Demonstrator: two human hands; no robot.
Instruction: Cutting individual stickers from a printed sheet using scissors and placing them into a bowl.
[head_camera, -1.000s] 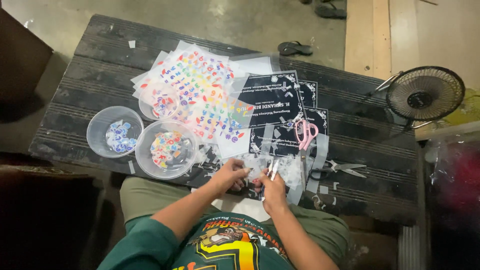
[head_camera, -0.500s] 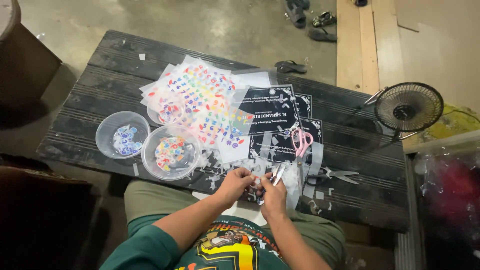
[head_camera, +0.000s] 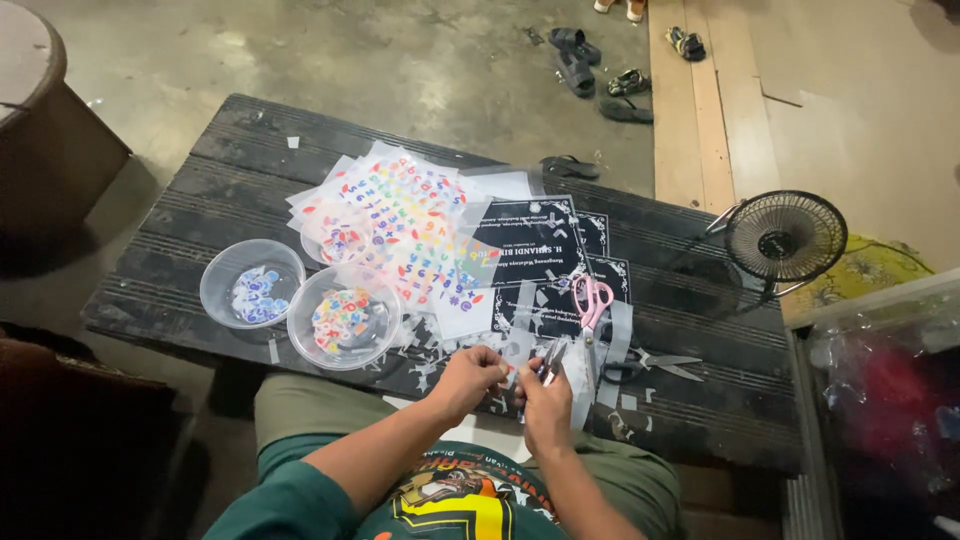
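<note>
Black rectangular printed cards with white ornamental borders (head_camera: 545, 255) are laid mid-desk, partly overlapped by clear sheets of multicoloured stickers (head_camera: 400, 230).

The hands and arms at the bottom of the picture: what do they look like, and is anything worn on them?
Both hands, the left hand and the right hand, are bare: no gloves, and no rings or watch that can be made out. The forearms are uncovered too. A dark green sleeve covers the left upper arm, part of a green shirt with a yellow and orange print on the chest.
</note>
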